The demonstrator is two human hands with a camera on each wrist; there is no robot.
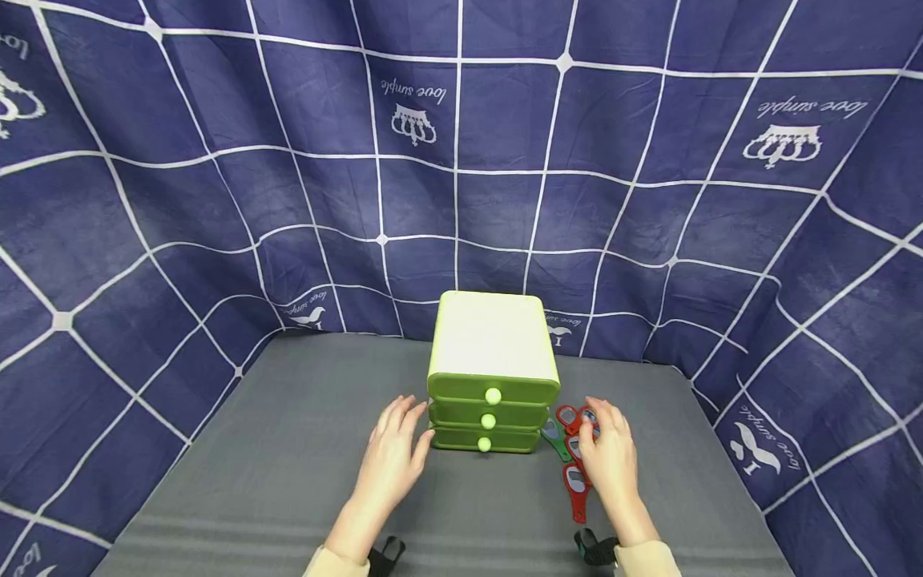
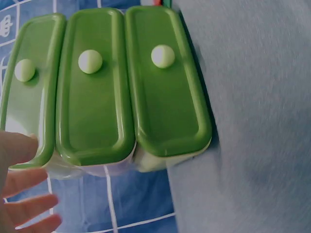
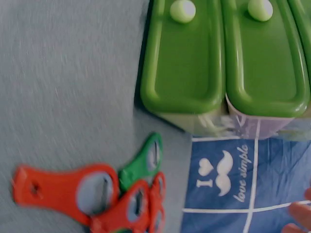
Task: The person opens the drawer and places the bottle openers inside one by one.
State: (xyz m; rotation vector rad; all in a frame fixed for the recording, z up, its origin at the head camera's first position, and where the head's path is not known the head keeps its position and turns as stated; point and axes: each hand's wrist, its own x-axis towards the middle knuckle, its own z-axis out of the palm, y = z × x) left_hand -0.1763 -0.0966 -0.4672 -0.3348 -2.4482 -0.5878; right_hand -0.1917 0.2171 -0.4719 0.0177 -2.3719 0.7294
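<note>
A small lime-green drawer unit (image 1: 497,332) with three stacked drawers, each with a pale round knob, stands on the grey surface; its drawers are pushed in. My left hand (image 1: 392,453) is beside its left side, fingers spread and holding nothing. In the left wrist view, the thumb overlaps the edge of the top drawer front (image 2: 34,97). On the other side my right hand (image 1: 609,457) hovers by several flat red tools (image 3: 68,189) and a green one (image 3: 143,162), shaped like bottle openers with oval openings. Its fingers are loosely bent with nothing between them, partly covering the tools.
A dark blue cloth (image 1: 497,200) with white grid lines and printed crowns hangs behind and at both sides. The grey surface (image 1: 288,449) extends left, right and in front of the unit. Black straps (image 1: 594,549) show near both wrists.
</note>
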